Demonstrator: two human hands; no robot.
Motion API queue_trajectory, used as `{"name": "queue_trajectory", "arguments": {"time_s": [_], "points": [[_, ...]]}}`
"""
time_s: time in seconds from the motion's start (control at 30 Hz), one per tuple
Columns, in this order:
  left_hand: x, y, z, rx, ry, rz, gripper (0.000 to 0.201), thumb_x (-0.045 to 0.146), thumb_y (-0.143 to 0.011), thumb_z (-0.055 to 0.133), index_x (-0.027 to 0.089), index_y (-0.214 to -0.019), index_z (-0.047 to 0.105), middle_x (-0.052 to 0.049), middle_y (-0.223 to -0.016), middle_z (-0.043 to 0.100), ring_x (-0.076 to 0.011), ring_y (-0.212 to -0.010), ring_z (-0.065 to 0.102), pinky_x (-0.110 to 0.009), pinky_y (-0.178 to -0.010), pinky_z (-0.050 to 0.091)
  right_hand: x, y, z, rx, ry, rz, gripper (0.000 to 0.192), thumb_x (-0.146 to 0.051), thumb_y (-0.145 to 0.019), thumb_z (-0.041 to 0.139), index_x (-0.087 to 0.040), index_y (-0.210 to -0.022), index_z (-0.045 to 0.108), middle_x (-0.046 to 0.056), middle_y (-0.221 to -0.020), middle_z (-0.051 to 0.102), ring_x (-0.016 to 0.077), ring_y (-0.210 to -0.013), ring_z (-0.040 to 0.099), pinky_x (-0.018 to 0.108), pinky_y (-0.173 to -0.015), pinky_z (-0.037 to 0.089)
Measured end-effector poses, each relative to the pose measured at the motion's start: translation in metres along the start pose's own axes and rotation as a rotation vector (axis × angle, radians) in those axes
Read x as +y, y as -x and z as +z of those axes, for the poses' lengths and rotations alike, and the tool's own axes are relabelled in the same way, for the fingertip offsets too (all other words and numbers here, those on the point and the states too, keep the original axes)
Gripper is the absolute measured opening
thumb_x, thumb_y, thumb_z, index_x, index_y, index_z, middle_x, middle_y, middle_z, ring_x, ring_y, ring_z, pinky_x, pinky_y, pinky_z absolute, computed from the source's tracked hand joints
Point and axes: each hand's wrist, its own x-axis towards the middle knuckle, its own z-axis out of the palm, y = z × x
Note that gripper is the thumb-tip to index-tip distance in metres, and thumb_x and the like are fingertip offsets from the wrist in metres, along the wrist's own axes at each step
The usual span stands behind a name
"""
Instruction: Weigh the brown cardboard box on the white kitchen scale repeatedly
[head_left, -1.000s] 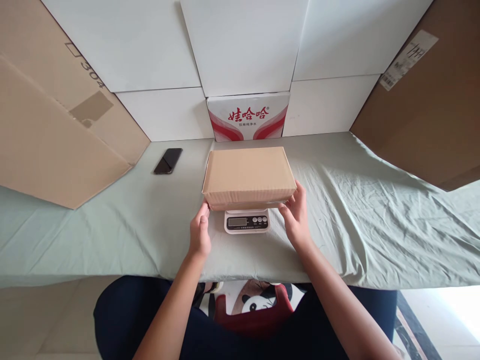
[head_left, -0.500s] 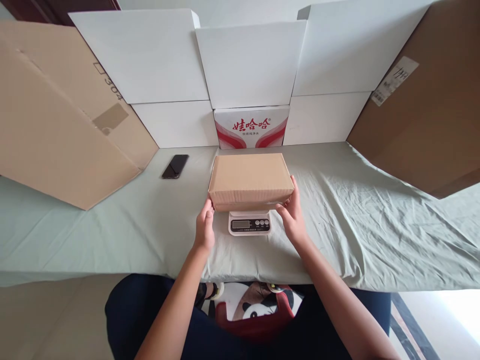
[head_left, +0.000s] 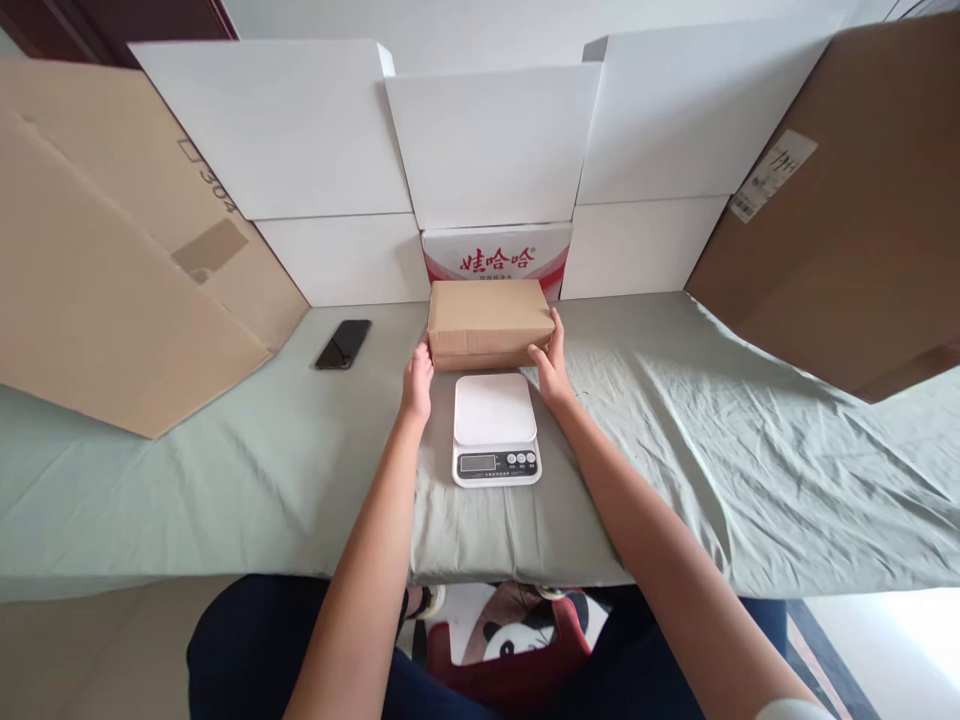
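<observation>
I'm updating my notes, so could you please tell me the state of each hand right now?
Left hand: holding the cardboard box by its left end.
Right hand: holding the same box by its right end.

Soft, fairly bright light; floor (head_left: 892, 645) blown out right of scale (head_left: 495, 412); brown carton (head_left: 847, 240) right of it shaded; edges wide-angle stretched.

Likely a home — cloth-covered table (head_left: 255, 500), panda print (head_left: 517, 638), pale floor (head_left: 90, 660).
</observation>
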Motion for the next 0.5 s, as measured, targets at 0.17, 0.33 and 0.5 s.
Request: {"name": "queue_trajectory", "arguments": {"time_s": [0.17, 0.33, 0.5], "points": [[-0.017, 0.000, -0.002, 0.021, 0.019, -0.051, 0.087, 0.085, -0.083, 0.049, 0.026, -0.146, 0.057, -0.011, -0.164, 0.046, -0.0287, -0.157, 0.035, -0.044, -0.127, 0.030, 0.008, 0.003, -0.002, -0.025, 0.047, 0.025, 0.088, -0.057, -0.088, 0.058, -0.025, -0.161, 0.021, 0.006, -0.174, 0.022, 0.0297, -0.162, 0.021, 0.052, -0.135, 0.015], [-0.021, -0.002, -0.005, 0.001, -0.010, -0.048, 0.084, 0.084, -0.086, 0.044, 0.027, -0.146, 0.056, -0.012, -0.162, 0.049, -0.0289, -0.156, 0.038, -0.045, -0.127, 0.031, 0.011, 0.001, -0.003, -0.024, 0.088, 0.015, 0.086, -0.059, -0.089, 0.057, -0.025, -0.161, 0.023, 0.007, -0.173, 0.024, 0.0298, -0.161, 0.023, 0.053, -0.134, 0.018], [-0.014, -0.006, -0.018, 0.095, -0.073, 0.008, 0.086, 0.083, -0.089, 0.041, 0.028, -0.155, 0.047, -0.006, -0.174, 0.027, -0.0234, -0.162, 0.020, -0.039, -0.130, 0.023, 0.012, 0.001, -0.003, -0.023, 0.050, 0.000, 0.091, -0.062, -0.091, 0.053, -0.027, -0.164, 0.010, 0.010, -0.173, 0.025, 0.0282, -0.159, 0.031, 0.054, -0.132, 0.025]]}}
